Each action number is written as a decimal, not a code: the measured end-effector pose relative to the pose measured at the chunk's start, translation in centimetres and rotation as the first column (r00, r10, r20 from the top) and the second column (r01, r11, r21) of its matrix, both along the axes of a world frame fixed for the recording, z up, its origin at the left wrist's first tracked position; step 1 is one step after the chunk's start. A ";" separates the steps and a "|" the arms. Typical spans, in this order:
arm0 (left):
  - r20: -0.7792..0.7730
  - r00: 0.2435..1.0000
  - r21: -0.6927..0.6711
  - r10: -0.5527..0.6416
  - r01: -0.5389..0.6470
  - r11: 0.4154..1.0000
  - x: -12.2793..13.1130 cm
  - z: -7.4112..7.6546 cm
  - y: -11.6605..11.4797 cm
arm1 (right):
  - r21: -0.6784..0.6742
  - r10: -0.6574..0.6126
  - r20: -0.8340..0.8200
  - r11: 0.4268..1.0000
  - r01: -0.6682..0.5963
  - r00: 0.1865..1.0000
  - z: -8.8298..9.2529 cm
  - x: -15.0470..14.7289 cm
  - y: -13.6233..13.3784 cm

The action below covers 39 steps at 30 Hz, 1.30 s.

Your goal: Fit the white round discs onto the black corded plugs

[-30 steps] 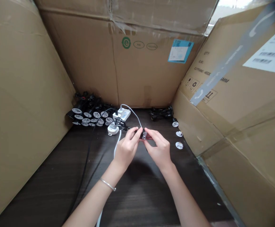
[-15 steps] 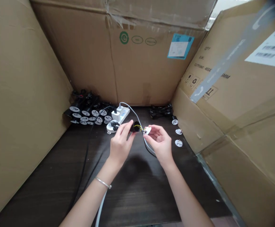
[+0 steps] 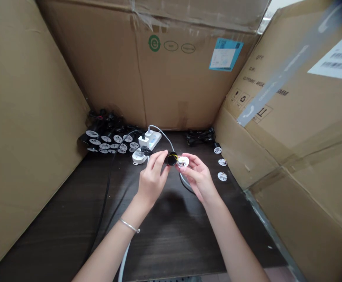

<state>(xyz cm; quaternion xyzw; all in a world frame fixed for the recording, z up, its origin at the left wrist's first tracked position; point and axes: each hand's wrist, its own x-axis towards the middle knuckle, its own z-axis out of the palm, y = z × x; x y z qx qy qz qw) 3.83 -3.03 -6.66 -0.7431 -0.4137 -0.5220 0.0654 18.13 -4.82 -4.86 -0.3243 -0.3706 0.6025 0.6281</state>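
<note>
Between the fingers and thumb of my left hand (image 3: 151,180) is a black cylindrical housing (image 3: 172,159), its open end turned toward me and to the right. Thin yellow wires (image 3: 173,154) run inside its mouth and lead to a round white circuit board (image 3: 183,161). My right hand (image 3: 199,176) pinches that board by its edge, just right of the housing, with its component side facing me. Both hands are raised over the dark table, and the fingers of each are closed on what they hold.
Several black housings with white round ends (image 3: 106,139) are stacked at the back left. A white power strip (image 3: 154,141) with plugs stands beside them. Black cables (image 3: 200,137) lie at the back right, near loose white discs (image 3: 222,176). Cardboard boxes (image 3: 173,90) wall the table (image 3: 171,243).
My right hand has turned the white circuit board to face me and brought it closer to the housing. The housing's mouth has turned more toward me.
</note>
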 end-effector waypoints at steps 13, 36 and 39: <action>-0.152 0.988 0.051 0.030 -0.023 0.998 -0.2 -0.1 0.0 | 0.166 -0.149 0.229 0.980 0.112 0.962 -0.4 -0.1 0.3; 0.453 0.805 -0.323 -0.383 0.548 0.771 0.4 0.8 -0.1 | 0.484 -0.484 0.612 0.855 0.188 0.625 -1.7 -0.5 0.1; 0.558 0.779 -0.326 -0.286 0.522 0.788 0.6 0.6 0.2 | 0.499 -0.449 0.624 0.859 0.116 0.640 -1.3 -1.0 -0.4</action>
